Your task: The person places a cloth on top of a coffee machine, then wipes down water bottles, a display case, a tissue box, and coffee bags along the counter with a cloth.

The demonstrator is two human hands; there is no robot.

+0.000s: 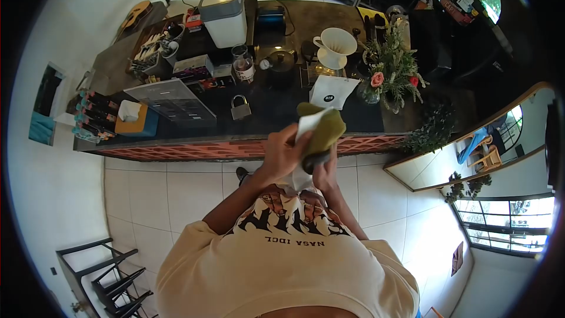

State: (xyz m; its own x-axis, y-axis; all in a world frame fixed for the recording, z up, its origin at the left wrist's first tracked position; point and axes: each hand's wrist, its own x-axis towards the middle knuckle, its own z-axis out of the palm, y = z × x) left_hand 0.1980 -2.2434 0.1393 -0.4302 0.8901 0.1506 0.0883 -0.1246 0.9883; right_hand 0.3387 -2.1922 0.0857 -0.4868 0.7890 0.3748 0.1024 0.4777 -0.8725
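Above the counter's front edge, close to my chest, I hold an olive-green cloth-like item (327, 132) with a white patch and a dark lower end. Motion blurs it, and its exact kind is not clear. My left hand (281, 152) has its fingers closed on the white side. Below and to the right, my right hand (325, 172) grips the lower part, its fingers partly hidden. Just beyond the item, a white card (333, 91) with a black round logo stands on the counter. A padlock (241, 108) lies to the left.
The dark counter (194, 131) carries a glass vase of flowers (371, 91), a white pour-over dripper (335, 47), a glass teapot (281, 60), a jar (242, 65), a clear sign stand (170, 100) and a tissue box (136, 119). Black stools (109, 277) stand behind on the left.
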